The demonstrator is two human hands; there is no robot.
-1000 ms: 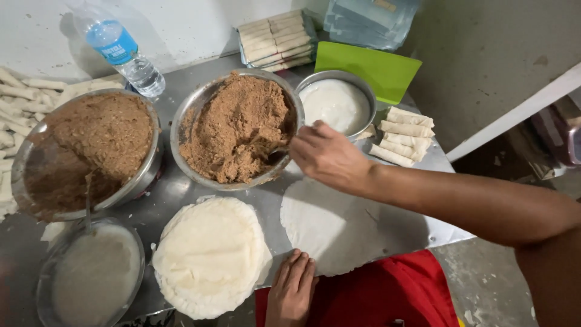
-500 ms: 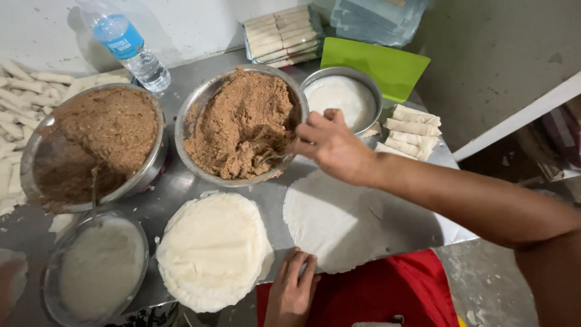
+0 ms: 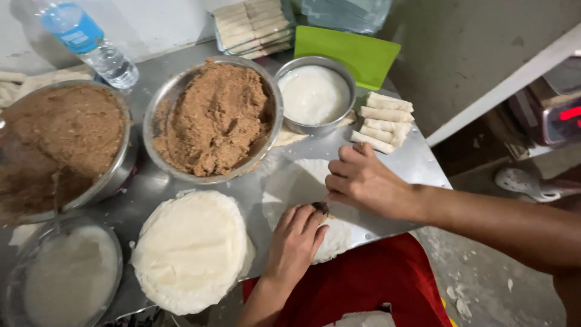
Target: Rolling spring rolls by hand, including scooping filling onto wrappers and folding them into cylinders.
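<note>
Hands meet over 1 round white wrapper [image 3: 302,188] lying flat on the metal table [image 3: 417,166], just in front of the middle bowl of brown filling [image 3: 213,121]. Left hand [image 3: 296,239] rests on the wrapper's near edge, fingers bent down over a small lump of filling [image 3: 321,208]. Right hand [image 3: 363,181] sits beside it, fingers curled and pinching at the same lump. Left of the wrapper lies a stack of wrappers [image 3: 190,251]; behind it stand a bowl of white paste [image 3: 313,94] and 5 finished rolls [image 3: 384,121].
</note>
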